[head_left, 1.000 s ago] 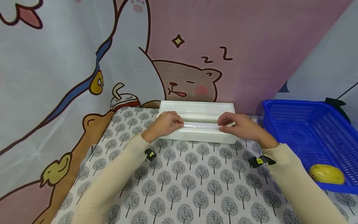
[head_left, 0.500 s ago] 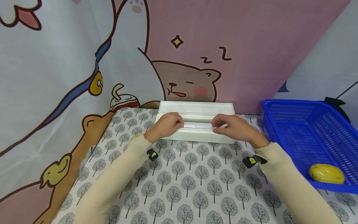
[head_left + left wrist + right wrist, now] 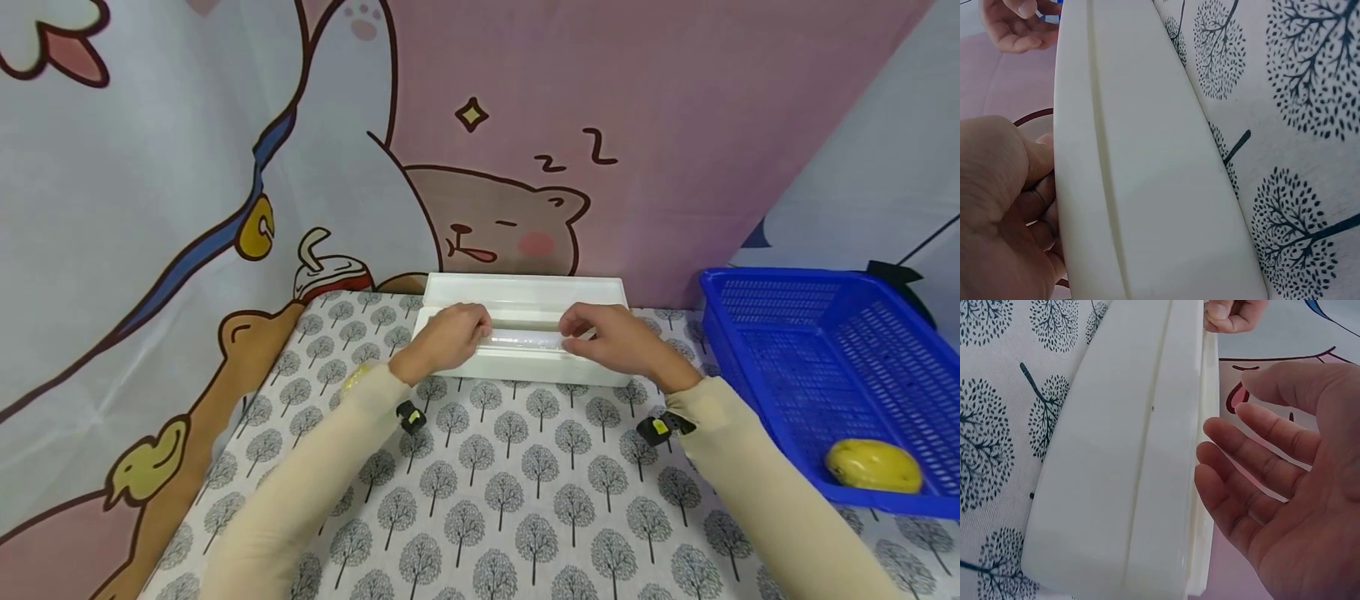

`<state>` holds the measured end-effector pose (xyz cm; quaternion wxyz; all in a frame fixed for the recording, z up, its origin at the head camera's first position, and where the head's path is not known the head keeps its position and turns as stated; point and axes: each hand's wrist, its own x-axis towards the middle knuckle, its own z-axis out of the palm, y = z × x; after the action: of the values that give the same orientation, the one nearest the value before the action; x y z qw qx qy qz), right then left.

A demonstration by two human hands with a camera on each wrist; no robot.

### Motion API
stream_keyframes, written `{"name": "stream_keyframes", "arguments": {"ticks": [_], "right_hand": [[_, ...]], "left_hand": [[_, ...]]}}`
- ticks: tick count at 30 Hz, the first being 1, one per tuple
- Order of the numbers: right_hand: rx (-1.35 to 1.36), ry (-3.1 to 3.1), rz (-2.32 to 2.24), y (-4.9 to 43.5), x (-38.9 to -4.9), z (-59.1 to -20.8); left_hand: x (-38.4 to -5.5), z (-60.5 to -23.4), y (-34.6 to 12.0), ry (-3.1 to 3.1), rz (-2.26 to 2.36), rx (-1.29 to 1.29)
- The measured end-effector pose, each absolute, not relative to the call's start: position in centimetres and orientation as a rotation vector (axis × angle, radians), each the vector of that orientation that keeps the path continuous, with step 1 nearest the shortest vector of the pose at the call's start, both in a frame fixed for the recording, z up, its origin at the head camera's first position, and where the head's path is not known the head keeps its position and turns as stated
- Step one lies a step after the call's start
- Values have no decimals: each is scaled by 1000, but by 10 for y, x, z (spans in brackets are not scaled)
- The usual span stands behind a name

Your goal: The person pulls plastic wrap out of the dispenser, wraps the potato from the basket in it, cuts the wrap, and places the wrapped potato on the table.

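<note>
A long white plastic-wrap dispenser (image 3: 547,369) lies at the table's far edge with its lid (image 3: 525,290) raised at the back. Inside it a shiny, clear roll of plastic wrap (image 3: 525,338) shows between the two hands. At the roll's left end my left hand (image 3: 452,335) has its fingers curled, thumb and fingertips pinching the wrap at the dispenser's edge. My right hand (image 3: 611,336) is over the roll's right part, fingers loosely bent and thumb apart from them. In the right wrist view its fingertips (image 3: 1207,478) lie right at the dispenser's rim.
A blue plastic basket (image 3: 757,400) stands on the right, holding a yellow oval fruit (image 3: 873,465). A yellowish thing (image 3: 356,377) is partly hidden behind the left sleeve. The tree-patterned cloth (image 3: 480,492) covers the table, and a cartoon-print curtain (image 3: 675,125) hangs behind.
My right hand has moved left along the roll, closer to the left hand. The left hand has stayed nearly in place at the roll's left end.
</note>
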<state>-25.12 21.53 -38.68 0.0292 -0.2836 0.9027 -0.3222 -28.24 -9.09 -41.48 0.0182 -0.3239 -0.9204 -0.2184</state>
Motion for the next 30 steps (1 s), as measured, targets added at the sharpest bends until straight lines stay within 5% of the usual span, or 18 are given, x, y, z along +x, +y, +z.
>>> {"name": "stream_keyframes", "arguments": {"ticks": [30], "right_hand": [[-958,2845,-829,130,-284,-402]], "left_hand": [[-289,-417,-88,-2845,-878,-891]]}}
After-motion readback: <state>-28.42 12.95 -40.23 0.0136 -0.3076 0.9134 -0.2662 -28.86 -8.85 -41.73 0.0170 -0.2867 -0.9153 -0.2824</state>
